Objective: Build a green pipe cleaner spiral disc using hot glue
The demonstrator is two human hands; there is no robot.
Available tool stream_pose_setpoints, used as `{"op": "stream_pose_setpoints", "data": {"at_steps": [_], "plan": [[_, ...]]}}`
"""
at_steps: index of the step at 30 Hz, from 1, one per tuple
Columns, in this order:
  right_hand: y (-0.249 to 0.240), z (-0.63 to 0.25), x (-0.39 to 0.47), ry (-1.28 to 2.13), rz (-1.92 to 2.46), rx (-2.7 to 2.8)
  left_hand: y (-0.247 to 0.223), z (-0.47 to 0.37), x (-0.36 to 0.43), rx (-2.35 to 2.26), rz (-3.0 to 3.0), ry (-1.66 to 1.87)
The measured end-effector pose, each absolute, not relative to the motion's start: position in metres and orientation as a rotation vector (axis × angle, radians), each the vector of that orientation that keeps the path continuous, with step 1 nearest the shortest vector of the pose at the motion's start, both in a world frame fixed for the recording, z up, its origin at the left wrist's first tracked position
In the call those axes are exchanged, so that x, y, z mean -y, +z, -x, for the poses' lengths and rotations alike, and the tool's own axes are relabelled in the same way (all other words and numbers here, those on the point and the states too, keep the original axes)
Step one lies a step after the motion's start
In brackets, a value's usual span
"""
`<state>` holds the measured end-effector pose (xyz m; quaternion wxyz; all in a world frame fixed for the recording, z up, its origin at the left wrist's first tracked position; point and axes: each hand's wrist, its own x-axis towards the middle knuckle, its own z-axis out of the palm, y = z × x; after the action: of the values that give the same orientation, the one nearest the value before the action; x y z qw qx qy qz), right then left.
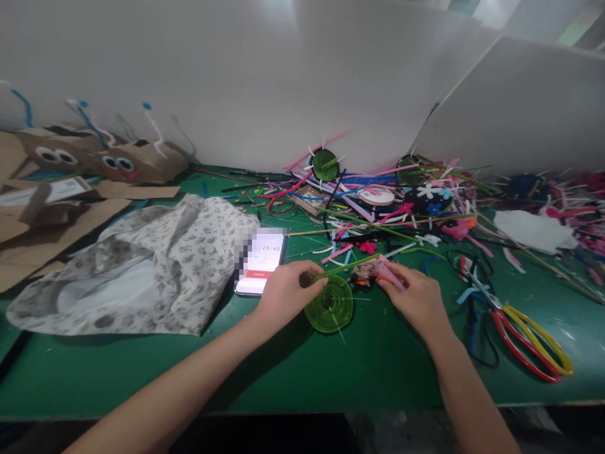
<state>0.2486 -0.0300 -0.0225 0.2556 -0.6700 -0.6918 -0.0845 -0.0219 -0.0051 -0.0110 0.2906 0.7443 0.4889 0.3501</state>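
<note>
My left hand (295,287) pinches a green pipe cleaner strip (350,265) between thumb and fingers, at the upper left edge of a flat green coil (329,306). The coil lies above the green table, and thin pale strands stick out from it. To its right, my right hand (416,296) is closed on a pink object (388,274), held near the strip's right part. Small dark and orange pieces show just left of the pink object; their exact shape is too small to tell.
A lit phone (265,255) and a patterned cloth (189,271) lie left. Red-and-yellow-handled scissors (529,337) lie right. Colourful pipe cleaners (359,195) are heaped behind on the green table (368,384). Cardboard figures (137,161) with big eyes stand at the back left.
</note>
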Motion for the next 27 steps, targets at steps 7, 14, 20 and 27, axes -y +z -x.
{"op": "stream_pose_setpoints", "data": {"at_steps": [7,14,20,27], "plan": [[-0.0204,-0.2485,0.0302,-0.201,1.841,1.878,-0.0098,0.0219,0.0055,-1.33,-1.977,0.904],[-0.0162,-0.2454,0.0322,-0.152,1.869,1.861,-0.0083,0.0214,0.0062,-1.328,-1.96,0.899],[-0.0159,-0.2462,0.0329,-0.088,1.897,1.825,-0.0079,0.0215,0.006,-1.341,-1.946,0.862],[-0.0169,-0.2472,0.0319,-0.077,1.91,1.815,-0.0074,0.0217,0.0068,-1.334,-1.94,0.858]]}}
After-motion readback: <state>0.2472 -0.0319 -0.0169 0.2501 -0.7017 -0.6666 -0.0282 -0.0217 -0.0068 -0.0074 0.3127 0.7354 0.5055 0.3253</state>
